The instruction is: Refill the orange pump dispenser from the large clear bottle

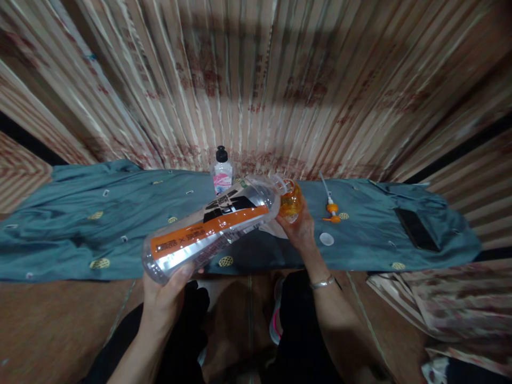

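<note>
My left hand (166, 296) is wrapped round the base of a large clear plastic bottle (212, 226) with an orange, black and silver label. The bottle is tilted, its mouth pointing to the upper right. My right hand (300, 226) grips a small translucent orange bottle (291, 201), held right by the large bottle's mouth; whether the two touch I cannot tell. An orange pump top (332, 209) with a clear tube lies on the cloth to the right. Nearer to me lies a white round cap (327, 239). How much liquid is inside either bottle is unclear.
Behind the large bottle stands a white and pink bottle (222, 173) with a black cap. A dark phone (416, 229) lies at the right on the teal patterned cloth (132, 213). Striped curtains (248, 80) hang close behind the cloth-covered surface.
</note>
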{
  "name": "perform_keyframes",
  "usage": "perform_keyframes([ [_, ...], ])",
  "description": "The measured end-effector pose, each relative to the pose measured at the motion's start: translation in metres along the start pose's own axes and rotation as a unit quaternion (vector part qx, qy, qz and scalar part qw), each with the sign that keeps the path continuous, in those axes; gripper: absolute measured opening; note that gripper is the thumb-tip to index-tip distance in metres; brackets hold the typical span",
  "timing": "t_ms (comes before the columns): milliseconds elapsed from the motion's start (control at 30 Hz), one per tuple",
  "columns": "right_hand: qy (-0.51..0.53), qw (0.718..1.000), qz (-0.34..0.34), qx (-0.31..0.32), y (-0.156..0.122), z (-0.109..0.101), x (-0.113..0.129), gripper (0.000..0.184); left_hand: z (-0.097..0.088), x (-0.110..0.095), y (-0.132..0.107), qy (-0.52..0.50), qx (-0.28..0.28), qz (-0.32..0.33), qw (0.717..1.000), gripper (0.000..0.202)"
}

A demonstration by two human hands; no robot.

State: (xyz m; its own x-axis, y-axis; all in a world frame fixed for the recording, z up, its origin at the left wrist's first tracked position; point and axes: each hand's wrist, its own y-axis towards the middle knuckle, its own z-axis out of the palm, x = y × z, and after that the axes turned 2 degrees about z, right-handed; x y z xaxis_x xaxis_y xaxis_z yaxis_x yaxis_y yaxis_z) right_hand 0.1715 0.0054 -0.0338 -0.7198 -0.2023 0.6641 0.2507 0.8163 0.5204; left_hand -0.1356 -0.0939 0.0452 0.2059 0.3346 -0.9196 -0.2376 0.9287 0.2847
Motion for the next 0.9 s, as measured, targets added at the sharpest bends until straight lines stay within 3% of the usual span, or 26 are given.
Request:
perform_keyframes([
  [133, 0.002, 1.000, -0.008, -0.007, -0.0004, 0.0005, -0.0002, 0.094, 0.0018, -0.0003, 0.0020, 0.004, 0.008, 0.011, 1.000, 0.036],
  [300, -0.001, 1.000, -0.011, -0.019, -0.0005, 0.0010, -0.0002, 0.093, 0.0020, -0.0013, 0.0028, -0.002, 0.009, 0.006, 1.000, 0.046],
  [533, -0.009, 1.000, -0.010, -0.017, -0.0009, 0.0013, -0.0011, 0.093, 0.0034, -0.0015, 0.0027, 0.011, 0.015, 0.007, 1.000, 0.036],
  [900, -0.029, 1.000, -0.005, -0.010, 0.0003, 0.0004, -0.0026, 0.091, -0.0007, 0.0019, 0.0001, 0.004, 0.008, -0.005, 1.000, 0.039],
])
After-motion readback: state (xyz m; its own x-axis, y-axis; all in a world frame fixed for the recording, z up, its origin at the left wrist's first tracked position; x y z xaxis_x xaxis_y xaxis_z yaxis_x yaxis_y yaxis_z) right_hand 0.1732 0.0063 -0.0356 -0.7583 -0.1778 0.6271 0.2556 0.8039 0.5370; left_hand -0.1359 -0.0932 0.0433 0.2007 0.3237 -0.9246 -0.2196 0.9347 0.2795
